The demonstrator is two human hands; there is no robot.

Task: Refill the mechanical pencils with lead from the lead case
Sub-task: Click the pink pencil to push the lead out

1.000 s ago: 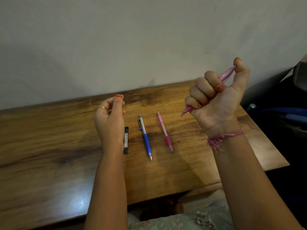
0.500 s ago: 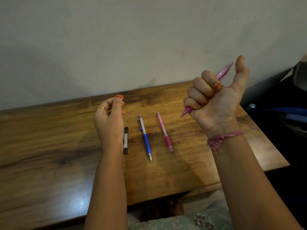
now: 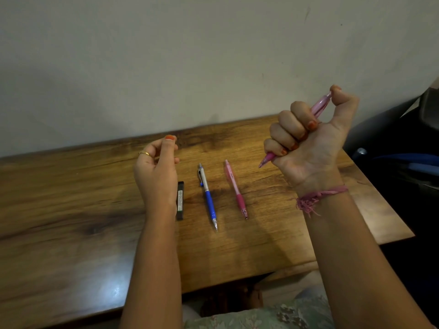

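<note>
The left hand [image 3: 155, 172] hovers above the worktop [image 3: 71, 210], fingers loosely curled and thumb raised, gripping nothing that I can make out. Just right of its wrist lies the black lead case [image 3: 180, 200], then the blue pencil [image 3: 207, 196] and a pink pencil [image 3: 235, 188], both flat and untouched. Farthest right, the right hand [image 3: 308, 138] grips a second pink pencil [image 3: 318, 108] in a fist, tip down. Its thumb, lifted clear half a second ago, now presses the cap end, likely clicking to test the lead feed.
</note>
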